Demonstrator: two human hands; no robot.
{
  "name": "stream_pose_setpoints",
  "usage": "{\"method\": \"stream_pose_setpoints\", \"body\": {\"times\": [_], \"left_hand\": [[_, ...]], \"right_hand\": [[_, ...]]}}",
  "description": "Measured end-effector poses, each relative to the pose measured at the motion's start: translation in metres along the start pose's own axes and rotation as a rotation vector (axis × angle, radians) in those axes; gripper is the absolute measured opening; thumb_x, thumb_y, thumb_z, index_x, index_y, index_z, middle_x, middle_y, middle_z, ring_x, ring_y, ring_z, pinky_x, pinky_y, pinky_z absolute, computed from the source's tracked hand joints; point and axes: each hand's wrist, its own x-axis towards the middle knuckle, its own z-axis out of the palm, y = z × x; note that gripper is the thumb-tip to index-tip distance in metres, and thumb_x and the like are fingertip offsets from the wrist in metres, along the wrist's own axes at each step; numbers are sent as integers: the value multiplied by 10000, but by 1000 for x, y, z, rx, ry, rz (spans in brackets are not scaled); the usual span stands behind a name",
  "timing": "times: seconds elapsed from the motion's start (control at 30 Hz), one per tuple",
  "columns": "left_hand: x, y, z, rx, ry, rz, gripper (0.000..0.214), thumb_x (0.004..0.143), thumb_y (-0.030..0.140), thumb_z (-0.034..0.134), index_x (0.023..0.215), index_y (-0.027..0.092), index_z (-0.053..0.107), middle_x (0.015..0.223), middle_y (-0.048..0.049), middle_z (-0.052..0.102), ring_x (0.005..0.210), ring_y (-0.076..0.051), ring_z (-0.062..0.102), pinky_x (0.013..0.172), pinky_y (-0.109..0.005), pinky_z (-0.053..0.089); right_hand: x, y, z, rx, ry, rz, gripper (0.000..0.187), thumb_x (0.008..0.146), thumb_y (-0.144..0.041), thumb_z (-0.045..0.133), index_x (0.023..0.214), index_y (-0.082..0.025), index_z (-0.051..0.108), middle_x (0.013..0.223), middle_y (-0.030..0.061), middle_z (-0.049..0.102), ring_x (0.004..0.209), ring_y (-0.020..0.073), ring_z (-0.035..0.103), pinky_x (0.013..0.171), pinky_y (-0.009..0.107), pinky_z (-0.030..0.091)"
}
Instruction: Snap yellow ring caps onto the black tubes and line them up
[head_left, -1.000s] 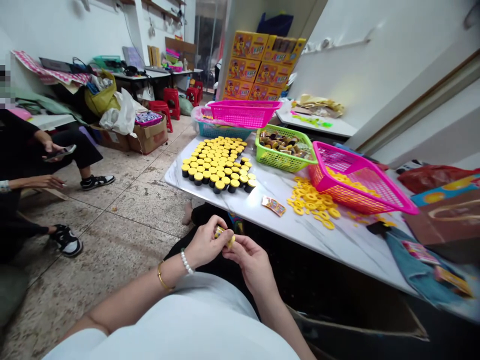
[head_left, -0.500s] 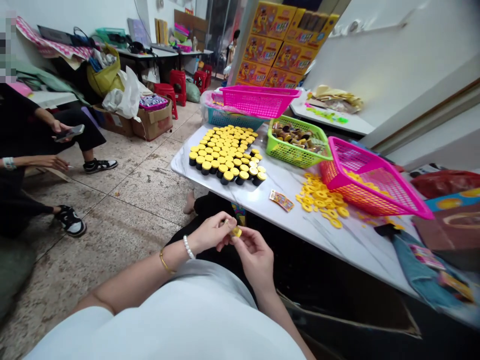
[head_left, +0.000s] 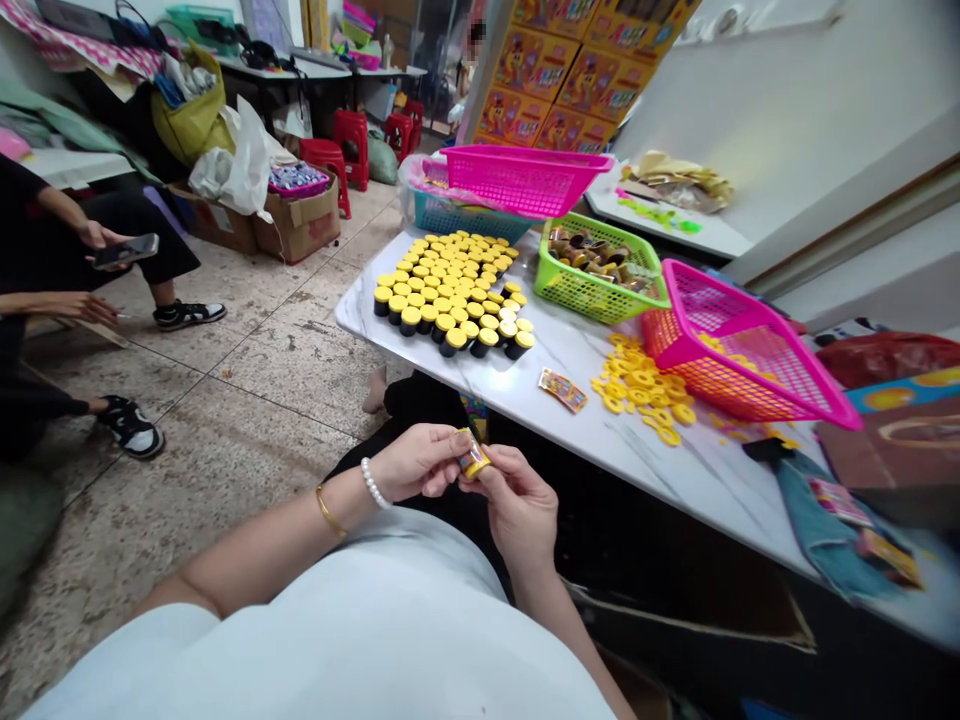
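Over my lap, my left hand [head_left: 420, 462] and my right hand [head_left: 523, 505] pinch a small jar [head_left: 474, 462] between them, its yellow end and a colourful printed label showing. My fingers cover part of it. Beyond my hands, many black jars with yellow lids [head_left: 442, 297] stand in close rows on the marbled white table [head_left: 495, 385]. A small pile of printed labels [head_left: 562, 390] lies near the table's front edge. Right of it are loose yellow rings [head_left: 641, 385], spread in a heap.
A green basket [head_left: 600, 290] holds small dark jars. Beside it a pink basket [head_left: 750, 345] has yellow pieces inside. Another pink basket [head_left: 529, 180] rests on a blue one [head_left: 472, 218]. Printed cartons [head_left: 570, 75] are stacked behind. At left, a seated person's hand holds a phone [head_left: 126, 250].
The jar has turned between my fingers, so more of its printed label shows. My right hand has shifted slightly right and down. The view has tilted a little downward.
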Motion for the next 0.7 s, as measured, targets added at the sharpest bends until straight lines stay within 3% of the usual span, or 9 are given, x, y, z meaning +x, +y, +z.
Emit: {"method": "stream_pose_setpoints", "body": {"times": [0.1, 0.3, 0.37, 0.43, 0.5, 0.57, 0.63, 0.7], "left_hand": [[1, -3, 1, -16, 30, -29, 510, 727, 625, 717, 734, 141, 555, 430, 85, 488, 259, -13, 303, 279, -166, 155], [6, -8, 1, -88, 102, -69, 547, 663, 653, 750, 727, 140, 571, 419, 72, 510, 250, -17, 309, 275, -169, 144], [8, -11, 1, -76, 107, -42, 588, 633, 685, 750, 758, 135, 584, 422, 71, 510, 258, -23, 321, 277, -168, 161], [12, -18, 1, -43, 105, -10, 625, 641, 712, 725, 824, 126, 609, 425, 69, 506, 267, -33, 337, 282, -170, 175], [19, -29, -2, -42, 140, -1, 626, 652, 734, 701, 800, 133, 608, 410, 60, 494, 267, -37, 320, 288, -180, 164], [32, -42, -12, -27, 150, 14, 676, 697, 808, 587, 714, 133, 603, 388, 44, 455, 275, -40, 301, 310, -194, 155], [47, -52, -29, 21, 144, 25, 730, 607, 852, 615, 688, 127, 633, 461, 14, 496, 354, -51, 390, 362, -188, 217], [60, -57, -45, 84, 200, -12, 748, 543, 870, 640, 713, 143, 688, 511, -29, 554, 436, -118, 514, 414, -221, 346]], "right_hand": [[-1, -1, -1, -126, -21, -51, 143, 781, -246, 764, 920, -269, 784, 993, 27, 609, 788, 154, 659, 656, 333, 654], [4, 8, -4, -126, 23, -37, 41, 770, -271, 767, 808, -253, 767, 948, 30, 622, 753, 166, 654, 601, 334, 635], [7, 7, -4, -180, -12, -2, 165, 780, -293, 755, 943, -270, 768, 1030, 46, 655, 808, 184, 673, 681, 351, 635], [6, 5, -4, -261, -70, 22, 421, 783, -287, 747, 1199, -311, 689, 1123, 59, 665, 875, 202, 687, 746, 348, 625], [6, 7, -8, -379, -140, -9, 617, 765, -256, 746, 1352, -335, 577, 1174, 75, 657, 923, 222, 690, 702, 306, 617], [14, 13, -13, -547, -207, -138, 495, 737, -225, 728, 1223, -311, 684, 1069, 77, 682, 835, 207, 694, 560, 232, 574], [36, 12, -20, -651, -276, -214, 338, 711, -211, 713, 1038, -276, 764, 885, 51, 702, 670, 165, 673, 511, 213, 541], [72, -5, -27, -672, -305, -162, 219, 746, -244, 682, 945, -234, 772, 760, 35, 705, 554, 137, 639, 457, 200, 514]]}}
